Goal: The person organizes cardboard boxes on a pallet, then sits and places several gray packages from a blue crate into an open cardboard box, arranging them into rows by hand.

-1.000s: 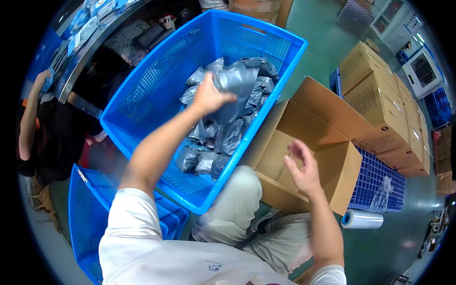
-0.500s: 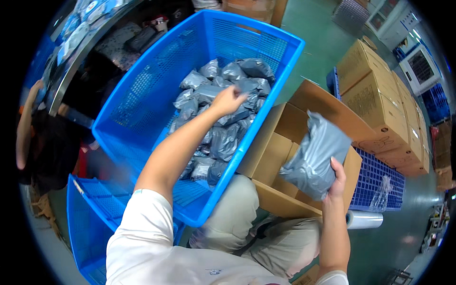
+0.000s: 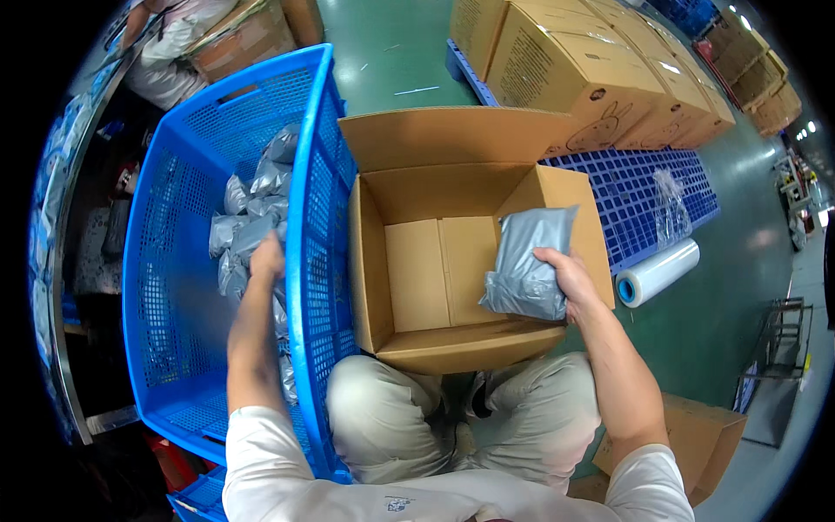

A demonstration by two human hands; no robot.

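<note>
My right hand (image 3: 570,280) is closed on the edge of a plump grey plastic mailer bag (image 3: 524,268), thumb on top. The bag hangs over the right side of an open cardboard box (image 3: 461,355), whose visible bottom is bare. My left hand (image 3: 269,257) reaches down into a tall blue plastic crate (image 3: 315,174) on the left. Its fingers, partly hidden and blurred, close at the edge of a smaller grey mailer bag (image 3: 250,235). Several more grey bags (image 3: 273,178) lie heaped around it along the crate's right side.
Stacked cartons (image 3: 565,74) stand at the far right, beside a blue pallet (image 3: 622,196). A roll of clear film (image 3: 658,272) lies near the pallet. Another cardboard box (image 3: 696,435) is at the lower right. Another person (image 3: 170,52) is at the upper left by a bench.
My view has turned right, so the box now sits centrally and the crate farther left. The right hand still holds its bag over the box. The left hand has gone lower among the bags.
</note>
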